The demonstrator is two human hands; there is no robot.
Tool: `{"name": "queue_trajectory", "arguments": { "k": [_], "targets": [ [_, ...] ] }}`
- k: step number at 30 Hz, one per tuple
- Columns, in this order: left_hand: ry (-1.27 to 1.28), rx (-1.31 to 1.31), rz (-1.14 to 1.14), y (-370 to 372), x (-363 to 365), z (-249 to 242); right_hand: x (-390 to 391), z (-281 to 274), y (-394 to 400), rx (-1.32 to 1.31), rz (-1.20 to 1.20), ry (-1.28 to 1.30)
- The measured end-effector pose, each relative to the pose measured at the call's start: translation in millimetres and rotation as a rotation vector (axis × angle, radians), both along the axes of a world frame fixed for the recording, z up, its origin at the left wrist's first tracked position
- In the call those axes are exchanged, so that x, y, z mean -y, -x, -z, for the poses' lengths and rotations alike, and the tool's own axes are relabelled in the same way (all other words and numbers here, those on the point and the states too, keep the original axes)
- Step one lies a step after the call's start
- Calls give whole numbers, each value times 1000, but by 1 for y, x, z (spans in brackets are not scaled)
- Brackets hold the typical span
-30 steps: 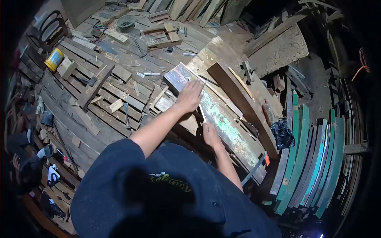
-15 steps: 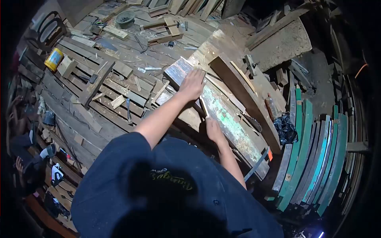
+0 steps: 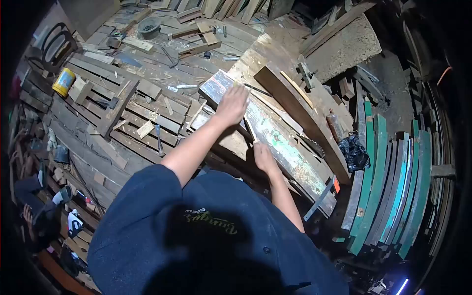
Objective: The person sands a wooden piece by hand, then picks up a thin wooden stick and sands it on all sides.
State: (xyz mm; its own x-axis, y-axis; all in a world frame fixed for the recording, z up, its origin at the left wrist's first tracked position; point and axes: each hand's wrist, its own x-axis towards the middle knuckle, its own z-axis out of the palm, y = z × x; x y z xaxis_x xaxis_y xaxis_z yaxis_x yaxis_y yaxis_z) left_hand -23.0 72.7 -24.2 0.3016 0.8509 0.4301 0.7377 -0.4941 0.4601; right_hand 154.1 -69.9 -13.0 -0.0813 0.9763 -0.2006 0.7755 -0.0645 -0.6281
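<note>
A long plank [image 3: 279, 137] with worn green and white paint runs diagonally in front of me. Over its far part is my left hand [image 3: 233, 104], fingers bent and close together; what lies under them is hidden. A thin wooden strip [image 3: 250, 130] stretches along the plank's near edge between my hands, its upper end lost beneath my left hand. Closer to my body, my right hand [image 3: 264, 157] is closed around the strip's lower end. Beyond the plank, a thick dark brown beam [image 3: 300, 120] lies nearly parallel to it.
A handsaw [image 3: 318, 200] with an orange handle rests across the plank's near end. Green boards [image 3: 369, 182] and a black plastic bag [image 3: 354, 152] are at right. Slatted wood [image 3: 118, 108], a yellow can [image 3: 64, 81] and a bucket [image 3: 149, 28] are at left. Another person's hand [image 3: 28, 215] shows far left.
The whole view has shifted slightly. My left hand has moved a little back along the plank, while my right hand keeps its place on the strip.
</note>
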Motion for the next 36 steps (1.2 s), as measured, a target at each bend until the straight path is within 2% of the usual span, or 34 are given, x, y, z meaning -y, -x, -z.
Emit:
{"name": "queue_trajectory", "arguments": {
  "k": [1,2,5,7,8,9,11,12,13,15,16,17,19,20,21,23,24,27,28,30,33,35,36],
  "targets": [
    [-47,-29,66,5,15,3,-1,-2,2,-6,2,-4],
    [9,26,112,9,32,0,-1,-6,3,-7,-28,-11],
    [299,294,193,24,80,-16,-2,10,-11,67,-114,14],
    [542,464,100,41,104,-18,-1,13,-14,-215,-4,32],
    [521,513,32,50,109,-12,-4,-23,-5,-277,106,340],
    [500,560,-37,60,112,-5,0,-29,-4,-303,63,230],
    [574,616,-128,84,116,-15,1,-35,-10,-428,132,365],
    [438,626,-234,91,112,-1,5,-35,-8,-487,180,282],
    [591,479,-332,104,110,-23,4,-29,-16,-508,230,301],
    [544,497,-371,122,107,-33,6,-28,-19,-506,300,246],
    [781,454,-391,131,103,-55,5,-27,-21,-401,243,118],
    [779,452,-391,131,104,-61,5,-26,-23,-402,243,117],
    [594,518,-367,123,109,-68,5,-25,-24,-265,232,176],
    [423,560,-260,112,108,-53,6,-28,-23,-282,227,249],
    [382,607,-111,97,110,-40,7,-29,-20,-195,160,198],
    [453,565,73,65,116,-52,9,-15,-24,28,33,39],
    [421,523,199,50,113,-52,10,-6,-26,31,37,40],
    [242,258,330,9,92,-12,11,3,-27,-63,24,54],
    [242,262,333,6,84,-7,11,-8,-21,-88,111,160],
    [84,49,361,0,66,-3,11,-13,-19,-112,203,300],
    [11,-13,120,8,21,2,10,-5,-23,-51,189,254],
    [-12,40,102,3,29,5,11,1,-26,-38,197,294],
    [-23,3,208,-7,47,11,12,9,-28,-34,144,217]
  ]
}}
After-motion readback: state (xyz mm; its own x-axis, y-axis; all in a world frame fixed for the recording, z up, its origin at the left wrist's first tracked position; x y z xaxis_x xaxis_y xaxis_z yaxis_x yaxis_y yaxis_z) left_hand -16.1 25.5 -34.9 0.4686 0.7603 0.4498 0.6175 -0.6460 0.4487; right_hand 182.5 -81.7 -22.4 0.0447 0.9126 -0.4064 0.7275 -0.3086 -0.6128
